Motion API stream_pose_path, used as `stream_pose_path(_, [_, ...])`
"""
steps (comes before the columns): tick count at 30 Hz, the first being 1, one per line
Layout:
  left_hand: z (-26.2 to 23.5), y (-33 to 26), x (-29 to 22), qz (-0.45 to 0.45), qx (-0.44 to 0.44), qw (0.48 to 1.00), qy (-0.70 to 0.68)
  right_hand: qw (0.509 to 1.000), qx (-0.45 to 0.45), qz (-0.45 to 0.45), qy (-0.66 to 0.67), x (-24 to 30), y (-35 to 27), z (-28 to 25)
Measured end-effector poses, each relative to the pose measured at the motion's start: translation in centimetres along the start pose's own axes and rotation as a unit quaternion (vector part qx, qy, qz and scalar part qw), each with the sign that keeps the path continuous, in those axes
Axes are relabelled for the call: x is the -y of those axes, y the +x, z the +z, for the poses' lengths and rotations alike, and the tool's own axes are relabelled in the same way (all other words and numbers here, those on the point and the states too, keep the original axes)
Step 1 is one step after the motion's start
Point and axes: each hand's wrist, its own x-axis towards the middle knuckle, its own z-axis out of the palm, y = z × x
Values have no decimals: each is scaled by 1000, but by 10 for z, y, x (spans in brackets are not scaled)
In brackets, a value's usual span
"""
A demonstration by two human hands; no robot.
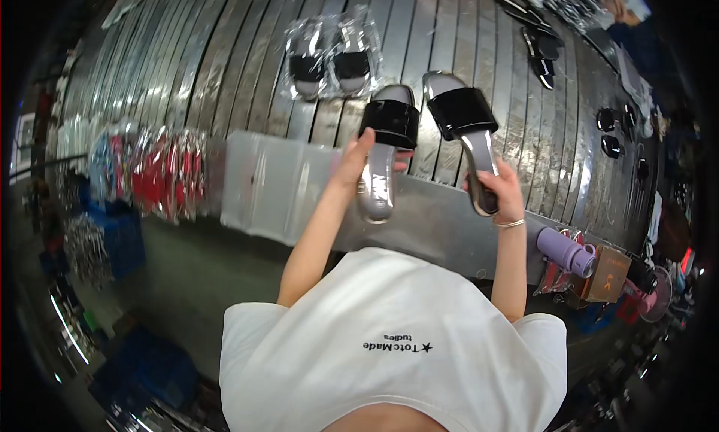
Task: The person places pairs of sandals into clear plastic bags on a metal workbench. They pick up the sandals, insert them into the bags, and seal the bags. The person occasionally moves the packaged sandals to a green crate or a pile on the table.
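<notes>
My left hand [356,161] grips a slide sandal [389,125] by its middle, thumb along one edge and fingers beneath; it has a glossy black strap and a grey insole. A matching slide sandal [462,114] is in my right hand [503,192], whose fingers wrap round its heel end. Both sandals point away from me, side by side and apart, the right one tilted so its sole edge shows. Just beyond the left sandal, a pair of slide sandals in clear plastic bags [329,64] lies on the slatted metal conveyor [247,58].
Clear plastic bags [273,181] hang over the conveyor's near edge at left, beside red packaged items [168,174]. More black sandals [541,54] lie farther right. A purple bottle [565,251] and a cardboard box [605,273] stand at the near right. Blue crates [116,241] sit at left.
</notes>
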Motion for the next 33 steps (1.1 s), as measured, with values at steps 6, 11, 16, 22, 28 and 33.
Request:
stream_pose_path(6, [-9, -81, 81, 211, -217, 952, -43, 993, -51, -8, -104, -128, 1, 109])
stream_pose_path(11, [-121, -131, 78, 186, -258, 925, 210, 990, 1, -60, -124, -169, -4, 133])
stream_pose_path(16, [-209, -149, 64, 315, -251, 569, 717, 818, 14, 50, -572, -206, 10, 112])
stream_pose_path(22, [-175, -165, 22, 338, -341, 669, 568, 880, -3, 20, -474, -208, -11, 137])
stream_pose_path(28, [-117, -191, -8, 339, -131, 622, 694, 916, 33, 20, -399, -192, -2, 182])
stream_pose_path(33, [-18, -171, 33, 409, 100, 547, 723, 937, 73, -201, -276, -175, 12, 167])
